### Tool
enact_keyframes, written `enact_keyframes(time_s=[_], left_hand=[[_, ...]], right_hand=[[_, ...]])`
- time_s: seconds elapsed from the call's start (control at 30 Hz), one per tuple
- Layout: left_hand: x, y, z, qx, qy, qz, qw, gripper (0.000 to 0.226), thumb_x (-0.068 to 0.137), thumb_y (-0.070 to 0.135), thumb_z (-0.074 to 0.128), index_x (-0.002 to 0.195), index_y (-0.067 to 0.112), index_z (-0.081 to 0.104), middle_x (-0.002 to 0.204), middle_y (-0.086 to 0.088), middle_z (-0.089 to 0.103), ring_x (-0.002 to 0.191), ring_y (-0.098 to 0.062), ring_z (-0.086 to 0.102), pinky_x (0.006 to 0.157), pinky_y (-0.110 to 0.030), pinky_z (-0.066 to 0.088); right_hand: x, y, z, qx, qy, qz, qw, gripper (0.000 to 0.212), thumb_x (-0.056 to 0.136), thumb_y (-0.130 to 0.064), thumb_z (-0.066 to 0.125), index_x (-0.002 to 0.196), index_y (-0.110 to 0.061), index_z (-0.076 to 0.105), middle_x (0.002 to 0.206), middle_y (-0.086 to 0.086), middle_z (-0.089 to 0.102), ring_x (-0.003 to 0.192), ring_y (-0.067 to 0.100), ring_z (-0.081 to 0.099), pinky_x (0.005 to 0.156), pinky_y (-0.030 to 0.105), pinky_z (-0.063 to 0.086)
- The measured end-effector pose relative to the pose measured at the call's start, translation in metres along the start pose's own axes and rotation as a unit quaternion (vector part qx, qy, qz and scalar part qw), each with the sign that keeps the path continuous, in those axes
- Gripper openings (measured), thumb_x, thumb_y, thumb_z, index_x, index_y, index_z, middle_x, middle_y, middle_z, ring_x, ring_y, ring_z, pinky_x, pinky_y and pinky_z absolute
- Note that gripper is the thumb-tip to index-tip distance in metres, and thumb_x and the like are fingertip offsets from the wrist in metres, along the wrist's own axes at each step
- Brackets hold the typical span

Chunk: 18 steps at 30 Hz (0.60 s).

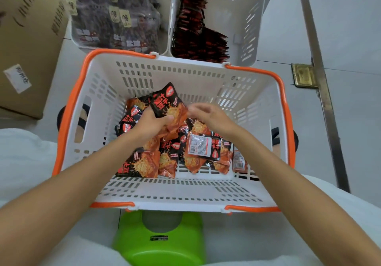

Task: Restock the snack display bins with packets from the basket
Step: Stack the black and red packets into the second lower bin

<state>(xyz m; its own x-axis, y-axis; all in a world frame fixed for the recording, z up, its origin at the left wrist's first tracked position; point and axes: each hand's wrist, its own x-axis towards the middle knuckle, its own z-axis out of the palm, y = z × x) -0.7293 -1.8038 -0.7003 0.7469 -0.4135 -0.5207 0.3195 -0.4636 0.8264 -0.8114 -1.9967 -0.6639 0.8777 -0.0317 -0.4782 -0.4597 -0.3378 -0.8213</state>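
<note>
A white basket with orange rim and handles [68, 121] sits in front of me and holds several black-and-orange snack packets [165, 158]. My left hand [150, 124] grips a small stack of these packets [168, 102], lifted above the pile. My right hand [208, 116] hovers just to the right of that stack, its fingertips close to or touching the stack's edge, fingers loosely curled, and I see nothing in them. Beyond the basket stand two white display bins: the left bin [76, 38] holds dark packets, and the right bin [253, 28] holds a row of red-and-black packets [198, 34].
A cardboard box [31, 38] stands at the left on the pale floor. A green plastic stool [160, 239] is under me, below the basket. A metal door rail [321, 80] with a brass plate [304, 75] runs down the right side.
</note>
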Motion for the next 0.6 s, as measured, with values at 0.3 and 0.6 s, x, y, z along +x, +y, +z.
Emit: enact_keyframes(time_s=[0.3,0.6], left_hand=[[-0.013,-0.013,-0.036,-0.036,-0.079,-0.119,0.989,0.026,0.096,0.002,0.059,0.119,0.012,0.058,0.104,-0.009,0.069,0.1,-0.03,0.066,0.094,-0.055,0.052],[-0.023,0.032,-0.017,-0.394,-0.145,-0.177,0.89,0.042,0.1,0.023,0.038,0.136,0.005,0.051,0.121,-0.023,0.067,0.102,-0.038,0.069,0.082,-0.055,0.058]], right_hand=[[-0.003,0.084,0.001,-0.241,0.052,0.119,0.962,0.028,0.079,-0.022,0.08,0.099,-0.017,0.062,0.087,0.0,0.062,0.077,0.022,0.062,0.059,0.032,0.047],[-0.005,-0.019,0.029,-0.062,0.122,-0.131,0.982,0.054,0.092,0.006,0.044,0.128,-0.028,0.063,0.149,-0.006,0.042,0.14,0.013,0.03,0.118,0.038,0.027]])
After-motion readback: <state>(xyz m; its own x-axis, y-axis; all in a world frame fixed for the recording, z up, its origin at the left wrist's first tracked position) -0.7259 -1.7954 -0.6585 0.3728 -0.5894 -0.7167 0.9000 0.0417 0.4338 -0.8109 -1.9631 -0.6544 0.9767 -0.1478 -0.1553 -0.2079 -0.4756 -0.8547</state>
